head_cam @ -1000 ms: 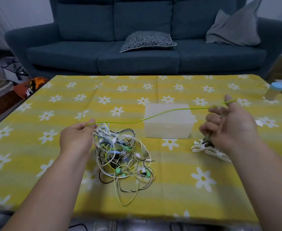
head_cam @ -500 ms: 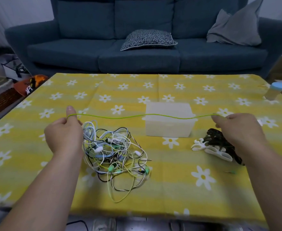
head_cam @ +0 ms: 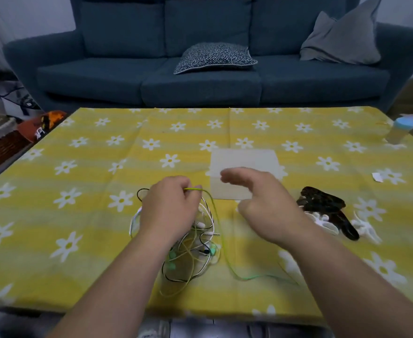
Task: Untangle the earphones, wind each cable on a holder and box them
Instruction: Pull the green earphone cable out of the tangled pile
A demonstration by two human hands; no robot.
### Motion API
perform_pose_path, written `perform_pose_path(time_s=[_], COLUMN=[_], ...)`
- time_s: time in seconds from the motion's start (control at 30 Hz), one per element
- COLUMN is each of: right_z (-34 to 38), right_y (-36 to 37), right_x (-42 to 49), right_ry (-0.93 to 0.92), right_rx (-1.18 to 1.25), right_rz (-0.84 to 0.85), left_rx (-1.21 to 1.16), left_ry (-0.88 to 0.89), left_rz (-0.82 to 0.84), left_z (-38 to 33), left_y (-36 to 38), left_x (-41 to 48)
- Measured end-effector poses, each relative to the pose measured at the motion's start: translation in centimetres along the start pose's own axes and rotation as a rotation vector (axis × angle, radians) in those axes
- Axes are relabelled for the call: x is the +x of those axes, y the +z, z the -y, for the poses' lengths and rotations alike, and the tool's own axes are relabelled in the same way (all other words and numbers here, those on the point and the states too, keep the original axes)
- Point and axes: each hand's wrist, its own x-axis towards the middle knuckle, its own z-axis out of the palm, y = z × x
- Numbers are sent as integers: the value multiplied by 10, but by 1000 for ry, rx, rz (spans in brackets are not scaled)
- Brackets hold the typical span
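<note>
A tangle of earphone cables (head_cam: 191, 250), white, black and green, lies on the table in front of me, partly hidden under my left forearm. My left hand (head_cam: 169, 208) pinches a yellow-green cable (head_cam: 221, 240) above the tangle; the cable drops slack and trails right along the cloth. My right hand (head_cam: 261, 203) hovers open and blurred between the tangle and the translucent lidded box (head_cam: 244, 164), holding nothing. Black holders (head_cam: 322, 201) and white holders (head_cam: 366, 229) lie in a heap to the right of that hand.
The table carries a yellow cloth with white daisies (head_cam: 78, 179). A small bottle with a blue cap (head_cam: 399, 130) stands at the far right edge, a paper scrap (head_cam: 377, 177) nearby. A blue sofa (head_cam: 200, 76) stands behind the table.
My right hand has let go of the yellow-green cable and swung left toward the middle. My left hand moved right, over the tangle. The once taut cable now hangs slack.
</note>
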Motion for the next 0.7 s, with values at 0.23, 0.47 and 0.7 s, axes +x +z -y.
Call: perform_pose_path(time_s=[0.23,0.47,0.7], right_z=[-5,1,12], right_y=[25,4,-6], right_x=[10,13,12], right_ry=[165,161,200], right_rx=[149,466,1010], right_rz=[101,-110,-135], left_rx=[-308,-145,-180], left_ry=[-4,-27,-66], left_rz=[273,272,216], left_z=[0,24,25], left_y=[3,-14,-21], left_x=[-4,2,6])
